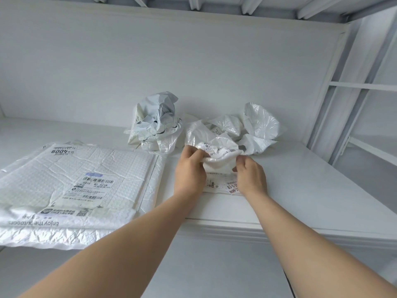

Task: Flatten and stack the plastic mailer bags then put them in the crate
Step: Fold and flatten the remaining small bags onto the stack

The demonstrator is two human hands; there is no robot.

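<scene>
Forearms reach in from the bottom edge toward the white tabletop [300, 190]. The left hand [190, 168] and right hand [250, 175] meet over a small mailer [219, 153]. The left fingers curl into its bunched upper part, and the right fingers pinch the plastic at its lower right side. The mailer's near part, bearing a shipping label, lies flat on the surface between the wrists, while the rest bulges up in a wad.

Just beside the left hand lies a flattened stack [81, 181] of padded mailers, label side up, its near edge hanging over the table's front. Farther back, against the wall, a crumpled grey-lined bag [154, 121] stands in a lump. To its right, a heap of thin white bags [257, 123] touches the far side of the held mailer.

The step in hand looks like opening out and flattening this one mailer. The next move probably calls for drawing the hands apart to spread the wad, pressing it smooth, then laying it on the stack. At least two more crumpled lots wait behind. No crate is in view.
</scene>
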